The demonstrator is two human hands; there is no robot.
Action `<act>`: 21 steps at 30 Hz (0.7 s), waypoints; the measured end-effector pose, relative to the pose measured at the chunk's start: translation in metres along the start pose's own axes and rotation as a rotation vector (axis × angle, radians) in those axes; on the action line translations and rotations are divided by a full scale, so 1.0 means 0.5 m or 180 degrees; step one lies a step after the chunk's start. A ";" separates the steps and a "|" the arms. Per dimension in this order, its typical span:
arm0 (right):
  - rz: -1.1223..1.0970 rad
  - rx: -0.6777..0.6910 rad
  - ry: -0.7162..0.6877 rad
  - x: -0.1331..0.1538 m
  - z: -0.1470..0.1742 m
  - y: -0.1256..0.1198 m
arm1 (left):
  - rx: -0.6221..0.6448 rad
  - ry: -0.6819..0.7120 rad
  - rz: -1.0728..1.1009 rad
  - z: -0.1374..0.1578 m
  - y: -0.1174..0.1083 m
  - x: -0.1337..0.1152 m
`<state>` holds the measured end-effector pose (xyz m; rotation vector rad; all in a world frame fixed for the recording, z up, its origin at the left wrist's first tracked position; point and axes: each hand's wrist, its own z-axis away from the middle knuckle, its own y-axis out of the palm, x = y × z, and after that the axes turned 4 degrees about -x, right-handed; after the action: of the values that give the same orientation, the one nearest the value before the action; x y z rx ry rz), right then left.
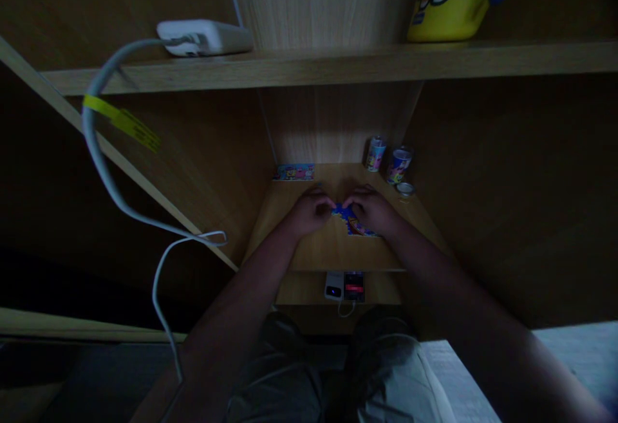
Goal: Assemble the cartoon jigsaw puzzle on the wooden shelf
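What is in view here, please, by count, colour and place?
Wooden shelves: three, brown, stacked
Boxy device: one, white, upper left
Cables: two, whitish, left and bottom
Tag: one, yellow, left
Mug: one, yellow, upper right
Picture card: one, multicoloured, back left
Printed cans: two, multicoloured, back right
Round lid: one, silvery, near cans
Partial jigsaw: one, mostly blue, centre
Power bank: one, white, lower shelf
Phone: one, dark, beside it
Legs: two, greyish trousers, bottom
Forearms: two, bare, lower sides
Hands: two, bare, at jigsaw
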<state>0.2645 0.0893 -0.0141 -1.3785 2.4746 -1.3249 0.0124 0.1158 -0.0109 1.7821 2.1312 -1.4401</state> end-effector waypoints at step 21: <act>0.0090 -0.0067 0.0058 -0.007 0.001 -0.011 | 0.0254 0.0292 -0.0841 -0.001 -0.014 -0.035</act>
<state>0.2707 0.0901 -0.0119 -1.3363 2.5171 -1.3158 0.0134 0.1031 0.0033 1.6727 2.4691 -1.5443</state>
